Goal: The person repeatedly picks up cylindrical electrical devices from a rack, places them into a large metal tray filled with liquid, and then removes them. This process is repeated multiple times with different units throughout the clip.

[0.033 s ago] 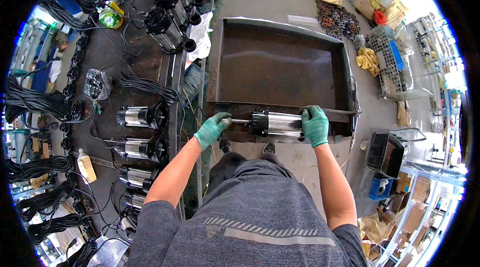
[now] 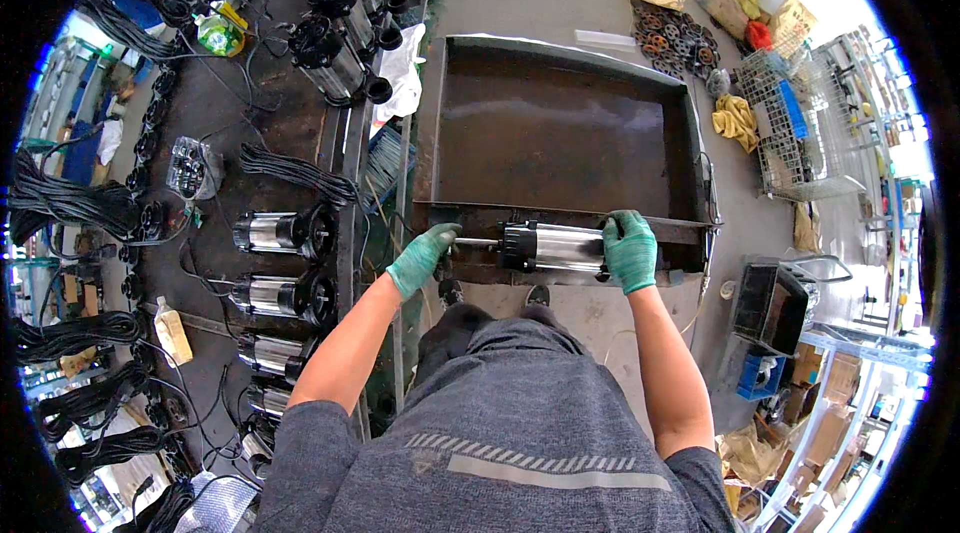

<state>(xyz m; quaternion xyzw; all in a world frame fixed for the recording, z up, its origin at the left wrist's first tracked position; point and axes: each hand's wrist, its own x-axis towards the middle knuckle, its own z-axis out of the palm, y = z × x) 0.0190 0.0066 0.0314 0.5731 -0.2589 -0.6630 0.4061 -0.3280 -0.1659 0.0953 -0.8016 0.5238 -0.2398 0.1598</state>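
A pump motor [image 2: 568, 247] with a silver cylindrical body and black ends lies on its side across the near ledge of the metal tray [image 2: 430, 123]. Its thin metal shaft [image 2: 480, 242] points left. My left hand [image 2: 422, 261], in a green glove, is closed round the shaft's outer end, whose tip is hidden in the fingers. The green-gloved right hand [image 2: 632, 253] grips the motor's right end, thumb and fingers curled over it. On the bench to the left, several similar motors [image 2: 275, 295] lie in a column.
Upright motors [image 2: 330, 63] crowd the far bench edge. A black cable bundle [image 2: 295, 171], a plastic bottle [image 2: 172, 331] and coiled cables [image 2: 75, 198] lie on the left. At right are a wire cage [image 2: 800, 133], a black bin [image 2: 770, 308] and a heap of dark rings [image 2: 675, 38].
My left hand has shifted very slightly left along the shaft. The motor and right hand look unchanged.
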